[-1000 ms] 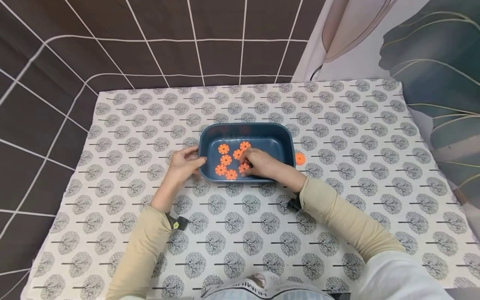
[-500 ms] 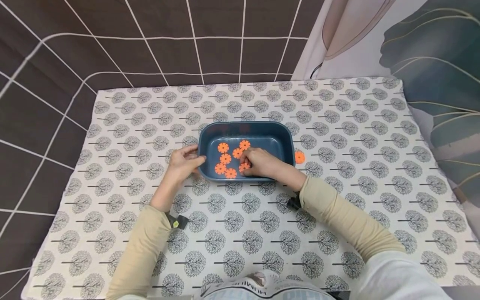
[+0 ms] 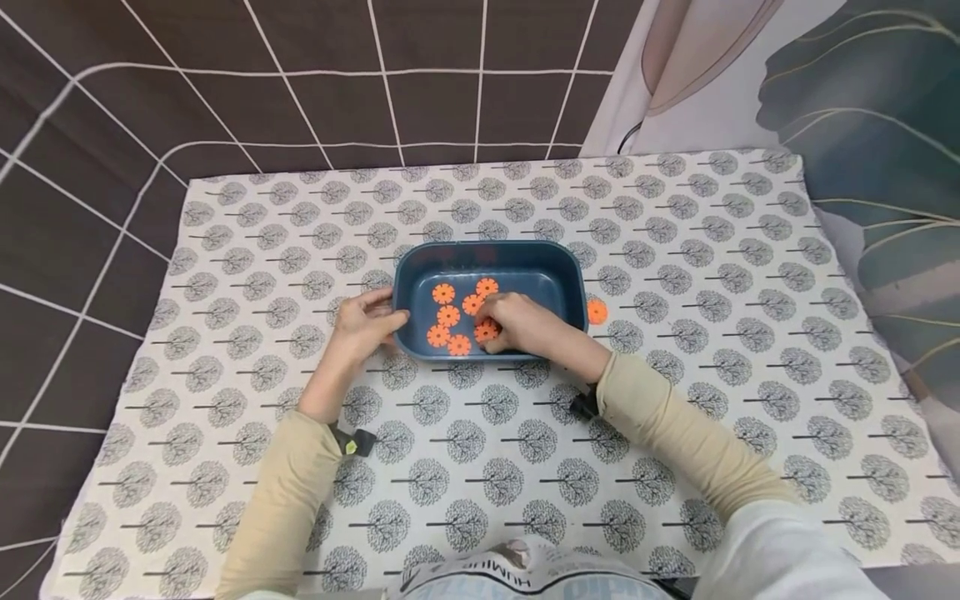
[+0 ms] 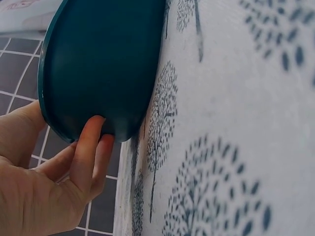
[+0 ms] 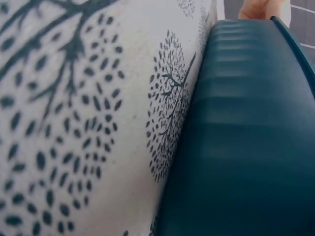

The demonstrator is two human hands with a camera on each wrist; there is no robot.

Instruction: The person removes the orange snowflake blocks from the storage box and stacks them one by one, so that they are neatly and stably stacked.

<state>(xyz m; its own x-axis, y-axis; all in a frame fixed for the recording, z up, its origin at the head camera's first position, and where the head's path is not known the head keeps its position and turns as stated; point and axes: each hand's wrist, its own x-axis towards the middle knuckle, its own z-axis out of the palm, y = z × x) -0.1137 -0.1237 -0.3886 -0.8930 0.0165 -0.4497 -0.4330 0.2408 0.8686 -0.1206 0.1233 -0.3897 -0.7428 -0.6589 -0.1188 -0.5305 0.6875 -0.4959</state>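
Observation:
A dark blue oblong basin (image 3: 517, 358) stands on the cloth. My left hand (image 3: 363, 323) grips its left end, thumb over the rim and fingers against the outer wall, as the left wrist view shows. Reaching over the front rim, my right hand (image 3: 519, 321) has its fingers curled and pinches an orange notched disc (image 3: 486, 331), partly hidden by the fingers, near the basin floor. Several similar discs lie flat inside to the left, among them one back-left disc (image 3: 443, 293) and one front disc (image 3: 459, 345). The right wrist view shows mainly the basin's outer wall (image 5: 236, 132).
Just outside the basin's right end, another orange disc (image 3: 596, 312) lies on the tree-patterned tablecloth (image 3: 465, 442). Behind the table hangs a dark gridded cloth (image 3: 322, 108). A pale and green patterned curtain (image 3: 877, 125) is at the right.
The head view has shifted slightly, so everything sits a little higher and further left. Both hands keep their places at the basin, with only a tiny finger movement of the right hand.

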